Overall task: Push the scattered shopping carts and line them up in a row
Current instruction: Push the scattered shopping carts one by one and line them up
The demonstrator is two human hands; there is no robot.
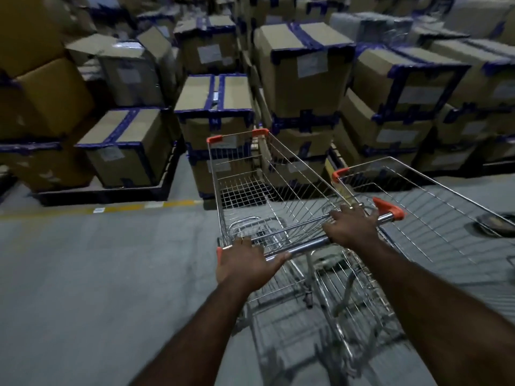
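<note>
Both my forearms reach straight out ahead of me. My left hand [245, 263] wraps the handle bar [303, 245] near its left end and my right hand [352, 225] near the orange cap at its right end, fingers [348, 211] curled over the tube. The cart [250, 190] stands on the grey floor [97, 260]. It is empty wire, so I judge it light and stiff but quick to swivel, best steered from the bar. A second cart [432, 207] sits just beside it on the right, with taped boxes [301, 79] beyond
</note>
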